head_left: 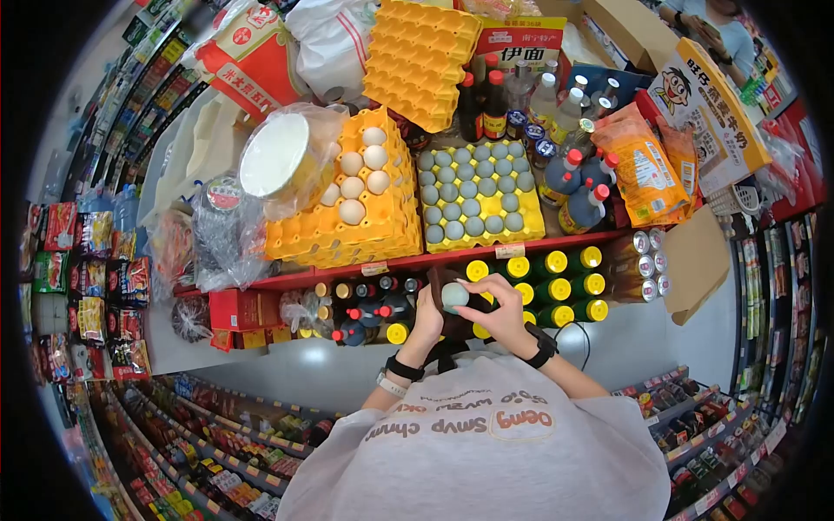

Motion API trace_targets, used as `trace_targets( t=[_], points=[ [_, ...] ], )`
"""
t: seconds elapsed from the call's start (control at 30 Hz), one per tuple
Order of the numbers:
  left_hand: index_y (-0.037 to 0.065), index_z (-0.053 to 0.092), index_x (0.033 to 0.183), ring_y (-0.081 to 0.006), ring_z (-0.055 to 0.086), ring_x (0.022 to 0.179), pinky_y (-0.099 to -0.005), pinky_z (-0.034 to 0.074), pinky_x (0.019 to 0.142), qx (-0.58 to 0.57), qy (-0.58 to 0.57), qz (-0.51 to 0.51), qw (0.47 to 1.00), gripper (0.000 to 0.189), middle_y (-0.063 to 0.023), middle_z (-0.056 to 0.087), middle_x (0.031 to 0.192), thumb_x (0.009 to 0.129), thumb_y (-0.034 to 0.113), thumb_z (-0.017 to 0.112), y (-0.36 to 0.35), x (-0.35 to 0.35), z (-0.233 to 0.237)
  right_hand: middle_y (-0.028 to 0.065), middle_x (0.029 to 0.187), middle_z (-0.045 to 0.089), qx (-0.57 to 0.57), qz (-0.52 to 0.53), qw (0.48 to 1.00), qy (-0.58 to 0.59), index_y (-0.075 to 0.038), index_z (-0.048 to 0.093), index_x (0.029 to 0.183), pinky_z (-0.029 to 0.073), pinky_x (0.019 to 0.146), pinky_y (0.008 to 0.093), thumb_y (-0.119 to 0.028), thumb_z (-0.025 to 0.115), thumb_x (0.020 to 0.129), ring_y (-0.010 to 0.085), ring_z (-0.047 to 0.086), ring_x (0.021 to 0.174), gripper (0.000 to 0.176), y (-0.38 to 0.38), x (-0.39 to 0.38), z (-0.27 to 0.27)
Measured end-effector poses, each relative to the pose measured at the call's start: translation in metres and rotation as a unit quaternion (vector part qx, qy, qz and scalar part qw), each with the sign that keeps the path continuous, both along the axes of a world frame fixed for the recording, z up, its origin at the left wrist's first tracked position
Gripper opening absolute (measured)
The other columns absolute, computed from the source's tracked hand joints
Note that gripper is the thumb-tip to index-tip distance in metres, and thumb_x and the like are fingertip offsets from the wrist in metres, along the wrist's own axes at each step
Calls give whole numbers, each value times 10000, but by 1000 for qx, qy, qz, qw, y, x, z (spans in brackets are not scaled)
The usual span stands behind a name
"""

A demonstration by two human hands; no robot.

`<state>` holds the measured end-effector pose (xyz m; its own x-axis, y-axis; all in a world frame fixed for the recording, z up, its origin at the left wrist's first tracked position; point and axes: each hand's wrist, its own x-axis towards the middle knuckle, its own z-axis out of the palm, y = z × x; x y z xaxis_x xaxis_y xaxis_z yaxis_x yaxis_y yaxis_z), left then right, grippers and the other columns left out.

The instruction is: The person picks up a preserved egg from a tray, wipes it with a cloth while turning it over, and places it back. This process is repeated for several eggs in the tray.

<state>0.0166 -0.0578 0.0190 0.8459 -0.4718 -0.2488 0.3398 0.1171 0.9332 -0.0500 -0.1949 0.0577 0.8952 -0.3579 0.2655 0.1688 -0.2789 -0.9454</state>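
A pale blue-green egg [454, 296] is between my two hands in front of the shelf edge. My right hand [499, 314] pinches it from the right with thumb and fingertips. Close against the egg's left side, my left hand [426, 319] is closed around a dark brown thing [436, 284] whose kind I cannot make out. Part of the left fingers is hidden. Beyond my hands, a yellow egg tray [492, 205] holds many similar blue-green eggs, with some bare cups near its front right.
Stacked orange egg trays [321, 247] with a few white eggs stand left of the yellow tray. Sauce bottles [584, 207] crowd its right side. Yellow-capped bottles [552, 289] line the lower level by my hands. A snack carton [708, 122] leans at the back right.
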Motion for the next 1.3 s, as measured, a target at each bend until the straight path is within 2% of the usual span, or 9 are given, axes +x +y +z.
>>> trace_targets(
  t=[0.17, 0.23, 0.4, 0.5, 0.6, 0.83, 0.97, 1.03, 1.3],
  points=[
    [28, 590, 1010, -159, 592, 879, -293, 464, 796, 58, -14, 63, 996, 353, -67, 622, 926, 941, 284, 357, -4, -6, 19, 81, 885, 633, 84, 43, 996, 3, -5, 649, 861, 456, 761, 279, -69, 789, 618, 169, 588, 807, 288, 0, 4, -10],
    [5, 590, 1026, -166, 610, 859, -288, 480, 785, -52, 89, 44, 994, 373, -83, 632, 957, 953, 258, 327, -1, -3, 18, 83, 928, 628, 203, 64, 977, -13, 0, 643, 874, 447, 794, 282, -46, 775, 634, 159, 580, 843, 277, 2, 5, -7],
    [35, 519, 1123, -165, 594, 910, -302, 497, 770, -82, 129, 45, 987, 322, -75, 586, 1074, 950, 273, 389, 8, -5, 5, 105, 1087, 569, 214, 141, 964, -72, -2, 578, 1076, 412, 863, 280, 16, 689, 716, 162, 538, 952, 376, 0, 10, -8],
    [36, 394, 1259, -171, 551, 1037, -316, 468, 883, -66, 141, 40, 987, 355, -87, 514, 1197, 971, 240, 356, 5, -12, 23, 126, 1147, 523, 310, 141, 940, -31, -20, 503, 1213, 391, 908, 302, 38, 604, 769, 207, 517, 1024, 459, -4, 12, 6],
    [70, 350, 1305, -168, 503, 1120, -322, 443, 931, -66, 221, -85, 969, 420, -77, 450, 1270, 962, 307, 403, 8, -13, 29, 148, 1174, 474, -196, 191, 961, 37, -39, 391, 1327, 341, 996, 386, -9, 589, 762, 318, 457, 1123, 600, -13, 14, 18],
    [60, 378, 1294, -150, 517, 1061, -292, 439, 889, -74, 162, -26, 984, 407, -53, 501, 1183, 959, 289, 409, 5, -13, 17, 146, 1327, 413, -100, 191, 976, 12, -42, 335, 1337, 262, 1067, 425, -39, 619, 754, 322, 409, 1200, 648, -6, 9, 8],
    [45, 371, 1329, -153, 439, 1159, -287, 358, 959, -21, 66, -96, 993, 470, -69, 446, 1269, 968, 343, 326, 8, -10, 2, 145, 1213, 541, 70, 163, 982, 62, -11, 488, 1197, 408, 936, 348, -70, 677, 736, 282, 541, 1087, 502, -9, 4, -6],
    [21, 428, 1274, -156, 489, 1090, -279, 378, 926, 72, -14, -99, 992, 449, -78, 504, 1190, 964, 327, 318, 8, -9, -2, 149, 1186, 553, 52, 164, 983, 66, -12, 491, 1200, 421, 913, 343, -67, 671, 743, 284, 550, 1068, 494, -10, 3, -2],
    [25, 467, 1219, -161, 552, 1007, -301, 452, 859, 42, 58, 4, 997, 397, -71, 552, 1128, 959, 306, 362, 11, -14, -14, 176, 1191, 528, -75, 203, 975, 51, -32, 407, 1302, 441, 890, 347, -18, 590, 800, 349, 535, 1045, 534, -11, 4, 11]
  ],
)
